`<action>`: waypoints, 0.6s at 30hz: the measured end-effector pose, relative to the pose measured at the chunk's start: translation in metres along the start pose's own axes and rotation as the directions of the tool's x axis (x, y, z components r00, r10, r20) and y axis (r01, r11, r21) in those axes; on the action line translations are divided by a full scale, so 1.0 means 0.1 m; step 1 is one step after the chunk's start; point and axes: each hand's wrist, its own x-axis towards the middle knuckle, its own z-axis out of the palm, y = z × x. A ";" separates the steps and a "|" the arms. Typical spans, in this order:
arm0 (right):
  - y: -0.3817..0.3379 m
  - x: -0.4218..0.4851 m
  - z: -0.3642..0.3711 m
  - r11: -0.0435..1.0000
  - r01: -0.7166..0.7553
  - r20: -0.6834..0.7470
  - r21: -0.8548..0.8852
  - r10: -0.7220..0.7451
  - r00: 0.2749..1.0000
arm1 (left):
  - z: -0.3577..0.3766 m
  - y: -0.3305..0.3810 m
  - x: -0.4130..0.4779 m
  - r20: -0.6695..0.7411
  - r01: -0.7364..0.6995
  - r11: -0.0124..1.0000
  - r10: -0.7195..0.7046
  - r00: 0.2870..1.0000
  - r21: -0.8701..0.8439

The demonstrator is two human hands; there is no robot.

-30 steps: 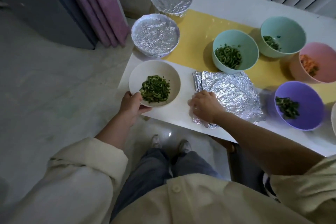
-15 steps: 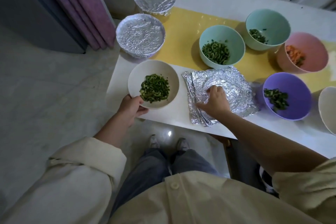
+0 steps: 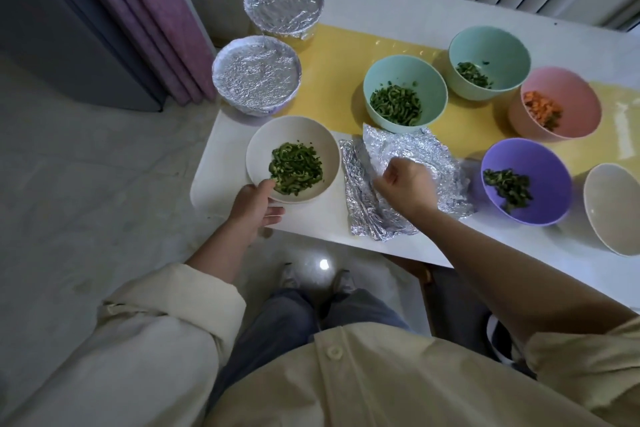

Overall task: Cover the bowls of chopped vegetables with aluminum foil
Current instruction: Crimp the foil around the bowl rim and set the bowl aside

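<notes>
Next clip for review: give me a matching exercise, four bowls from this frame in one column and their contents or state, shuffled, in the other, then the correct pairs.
Column one:
1. pink bowl
2. cream bowl by the left hand
3. purple bowl
4. far left bowl

Column two:
A. sealed over with foil
B. a large heap of green pieces, uncovered
C. orange pieces with some green
D. a small amount of dark green pieces, uncovered

Pairs: 1-C, 2-B, 3-D, 4-A.

The right hand pinches a sheet from the foil stack beside the cream bowl.
</notes>
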 end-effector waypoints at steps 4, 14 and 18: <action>-0.42 0.00 -0.24 0.994 0.110 -0.115 -0.006 -0.110 0.987 | -0.01 0.11 -0.06 -0.277 -0.102 0.972 0.160 0.948 0.212; -1.32 -0.13 0.02 0.844 0.532 0.084 -0.068 -0.527 0.846 | -0.05 0.28 -0.22 -0.439 -0.301 0.949 0.313 0.842 0.098; -1.36 -0.20 0.34 0.756 0.654 0.128 -0.021 -0.647 0.752 | -0.20 0.40 -0.27 -0.108 -0.241 0.958 0.226 0.968 -0.153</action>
